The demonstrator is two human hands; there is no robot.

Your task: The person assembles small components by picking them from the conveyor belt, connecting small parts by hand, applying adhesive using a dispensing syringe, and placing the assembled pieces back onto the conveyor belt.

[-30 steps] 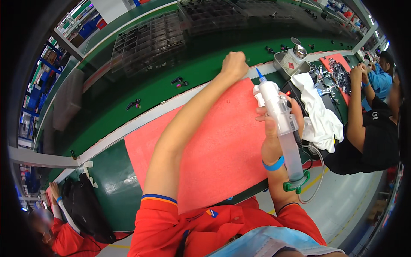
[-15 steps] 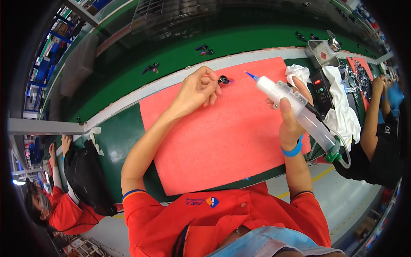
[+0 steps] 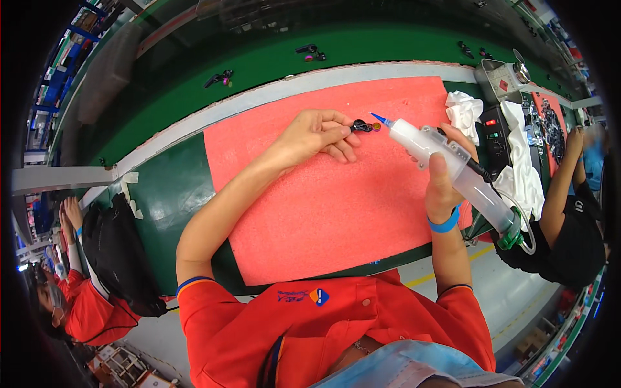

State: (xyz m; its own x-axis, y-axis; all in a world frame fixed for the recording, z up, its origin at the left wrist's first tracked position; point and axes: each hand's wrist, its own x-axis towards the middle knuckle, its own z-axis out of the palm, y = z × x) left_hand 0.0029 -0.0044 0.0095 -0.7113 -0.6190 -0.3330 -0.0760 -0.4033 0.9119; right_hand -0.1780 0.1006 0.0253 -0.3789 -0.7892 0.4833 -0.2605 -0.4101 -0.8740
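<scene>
Between the thumb and fingers of my left hand (image 3: 321,136) is a small black part with a round end (image 3: 364,126), which looks like an earphone piece. My right hand (image 3: 446,169) is wrapped round a glue-dispensing syringe (image 3: 420,143), a clear barrel with a blue tapered tip (image 3: 381,119). That tip points up and left, close to the part's round end; whether they touch I cannot tell. A green cap and a clear hose (image 3: 529,233) sit at the syringe's lower end. Both hands are above a pink foam mat (image 3: 310,213).
Beyond the mat's far edge runs a green conveyor belt (image 3: 272,68) carrying several black parts (image 3: 312,52). To the right are a black control box (image 3: 495,142), white cloths (image 3: 464,111) and a metal dispenser can (image 3: 501,81). People work at both sides; a black bag (image 3: 119,252) is at left.
My left hand has moved right with the black part, bringing it close to the syringe tip. The part's round end now shows more. The syringe has stayed nearly in place.
</scene>
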